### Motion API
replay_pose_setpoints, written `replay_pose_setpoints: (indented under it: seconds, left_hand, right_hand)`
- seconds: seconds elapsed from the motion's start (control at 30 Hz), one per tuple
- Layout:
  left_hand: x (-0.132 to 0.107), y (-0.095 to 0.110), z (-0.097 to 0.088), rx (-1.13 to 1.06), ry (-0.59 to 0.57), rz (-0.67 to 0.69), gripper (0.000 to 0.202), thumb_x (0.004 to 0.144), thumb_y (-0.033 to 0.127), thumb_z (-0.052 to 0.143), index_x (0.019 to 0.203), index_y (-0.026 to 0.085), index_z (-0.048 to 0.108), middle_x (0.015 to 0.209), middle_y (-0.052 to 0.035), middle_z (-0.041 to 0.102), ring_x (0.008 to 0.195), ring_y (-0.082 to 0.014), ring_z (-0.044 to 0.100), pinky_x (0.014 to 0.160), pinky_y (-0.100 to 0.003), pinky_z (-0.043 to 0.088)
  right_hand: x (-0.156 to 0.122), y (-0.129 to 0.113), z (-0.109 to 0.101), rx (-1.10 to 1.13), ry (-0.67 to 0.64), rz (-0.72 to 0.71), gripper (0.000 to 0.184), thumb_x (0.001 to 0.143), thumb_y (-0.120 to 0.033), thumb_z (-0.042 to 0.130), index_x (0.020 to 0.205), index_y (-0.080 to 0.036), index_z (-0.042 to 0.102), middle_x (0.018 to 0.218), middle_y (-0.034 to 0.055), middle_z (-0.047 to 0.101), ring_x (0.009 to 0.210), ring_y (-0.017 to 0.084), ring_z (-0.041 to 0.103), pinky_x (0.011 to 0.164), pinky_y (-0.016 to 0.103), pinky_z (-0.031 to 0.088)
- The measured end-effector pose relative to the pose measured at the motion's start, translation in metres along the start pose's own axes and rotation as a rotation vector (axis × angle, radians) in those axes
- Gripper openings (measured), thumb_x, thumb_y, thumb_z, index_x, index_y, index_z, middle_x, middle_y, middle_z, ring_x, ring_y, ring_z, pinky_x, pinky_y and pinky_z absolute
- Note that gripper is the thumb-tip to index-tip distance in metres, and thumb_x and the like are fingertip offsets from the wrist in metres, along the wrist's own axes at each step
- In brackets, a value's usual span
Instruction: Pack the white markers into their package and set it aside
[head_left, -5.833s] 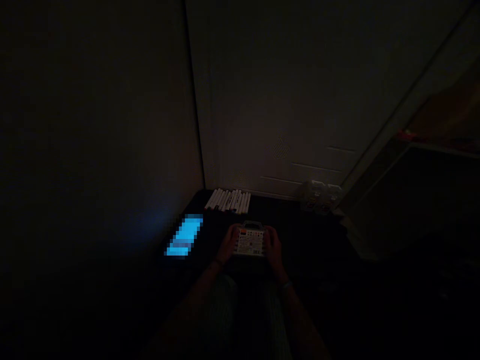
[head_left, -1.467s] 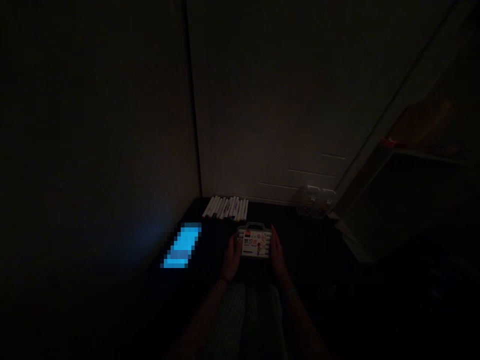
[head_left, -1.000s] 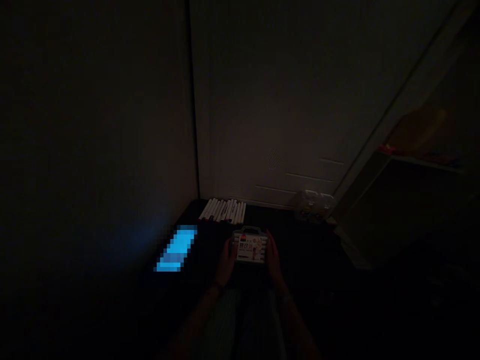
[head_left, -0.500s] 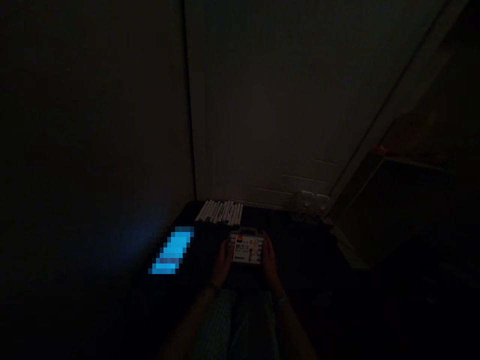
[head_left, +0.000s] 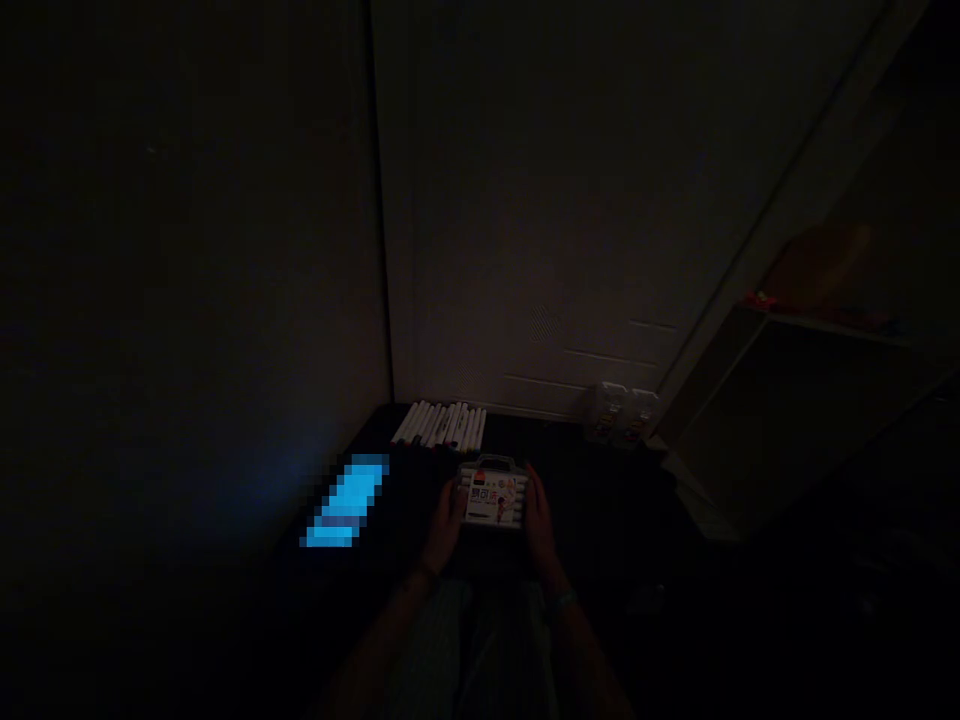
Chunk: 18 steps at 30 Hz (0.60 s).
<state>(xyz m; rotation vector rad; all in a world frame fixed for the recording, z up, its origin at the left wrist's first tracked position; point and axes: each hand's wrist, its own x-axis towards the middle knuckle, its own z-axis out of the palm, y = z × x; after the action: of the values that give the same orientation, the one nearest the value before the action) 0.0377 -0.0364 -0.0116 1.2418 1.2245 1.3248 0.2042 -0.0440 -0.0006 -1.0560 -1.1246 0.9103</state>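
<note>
Both my hands grip the sides of a plastic marker case [head_left: 493, 497] with a carry handle on its far edge and a printed label facing up. My left hand [head_left: 446, 527] holds its left side, and my right hand [head_left: 539, 522] holds the right. The case is raised a little over my lap. Beyond it, a row of several white markers [head_left: 440, 427] lies side by side on the dark surface, out of reach of my fingers. The darkness hides the fine detail of the label.
A phone [head_left: 346, 504] glows blue on the dark surface [head_left: 570, 470] to my left. Two small clear containers [head_left: 622, 414] stand by a white door [head_left: 525, 250]. A low cabinet [head_left: 780, 420] stands at right, with an orange object [head_left: 817, 265] behind it.
The case now shows a label with large characters, unlike the busier printed face in the oldest frame. Both hands have stayed on it, and the view has shifted slightly.
</note>
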Motion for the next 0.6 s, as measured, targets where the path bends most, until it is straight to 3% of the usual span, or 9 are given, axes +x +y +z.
replay_pose_setpoints:
  seconds: [0.17, 0.33, 0.5, 0.6]
  left_hand:
    - [0.002, -0.005, -0.001, -0.041, 0.016, -0.036, 0.052, 0.082, 0.051, 0.040, 0.122, 0.019, 0.038, 0.122, -0.0113, 0.052, 0.108, -0.0198, 0.052, 0.089, -0.033, 0.044]
    - [0.004, -0.009, -0.001, -0.062, 0.029, -0.037, 0.051, 0.081, 0.051, 0.040, 0.122, 0.020, 0.039, 0.123, -0.0110, 0.051, 0.108, -0.0204, 0.052, 0.089, -0.033, 0.044]
    - [0.004, -0.010, -0.001, -0.051, 0.033, -0.038, 0.051, 0.081, 0.051, 0.040, 0.121, 0.018, 0.041, 0.120, -0.0113, 0.054, 0.107, -0.0209, 0.053, 0.089, -0.035, 0.044]
    - [0.003, -0.008, 0.000, -0.040, 0.029, -0.025, 0.051, 0.080, 0.051, 0.042, 0.119, 0.018, 0.042, 0.118, -0.0110, 0.055, 0.106, -0.0207, 0.054, 0.088, -0.034, 0.044]
  right_hand:
    - [-0.005, -0.009, 0.004, -0.153, -0.028, -0.114, 0.052, 0.086, -0.044, 0.035, 0.135, -0.027, 0.025, 0.139, 0.0005, 0.031, 0.125, 0.017, 0.032, 0.104, 0.037, 0.027]
    - [-0.014, -0.022, 0.007, -0.456, -0.074, -0.319, 0.059, 0.079, -0.043, 0.050, 0.133, -0.030, 0.030, 0.145, -0.0011, 0.012, 0.131, 0.024, 0.019, 0.107, 0.042, 0.019]
    - [-0.020, -0.034, -0.006, -0.596, -0.212, -0.398, 0.072, 0.066, -0.045, 0.065, 0.130, -0.033, 0.036, 0.145, -0.0022, 0.009, 0.130, 0.031, 0.017, 0.105, 0.048, 0.019]
    - [-0.016, -0.035, -0.015, -0.636, -0.234, -0.425, 0.077, 0.058, -0.046, 0.070, 0.127, -0.034, 0.040, 0.145, -0.0017, 0.013, 0.130, 0.034, 0.013, 0.105, 0.054, 0.010]
